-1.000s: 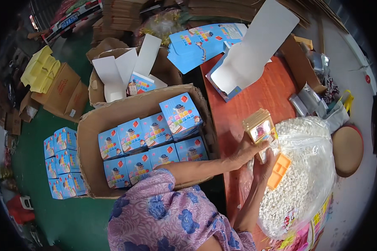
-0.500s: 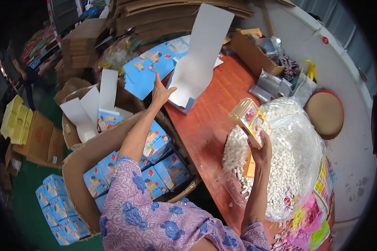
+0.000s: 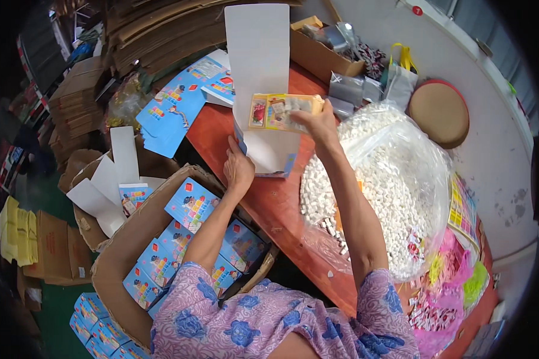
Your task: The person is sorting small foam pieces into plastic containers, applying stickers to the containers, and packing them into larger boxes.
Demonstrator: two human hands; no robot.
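Observation:
My left hand [image 3: 239,167] is closed on the near left wall of an open cardboard box [image 3: 268,149], white inside and blue printed outside. The box stands on the red table with its long white lid flap raised. My right hand [image 3: 317,124] grips a stack of flat tan packs [image 3: 282,112] with colourful printed fronts, thumb across the top. This stack hovers over the box opening, in front of the raised flap. Its underside is hidden from me. Flat blue printed box blanks [image 3: 175,107] lie to the left of the open box.
A clear bag of small white pieces [image 3: 383,203] spreads across the table's right side. A large carton [image 3: 111,263] with several blue boxes stands at the left. Behind are a round brown stool seat [image 3: 439,113] and a brown carton [image 3: 317,57] of clear packaging.
My right hand has carried the pack stack from beside the white pieces leftward to above the box. My left hand, open before, now grips the box wall. My view has shifted right.

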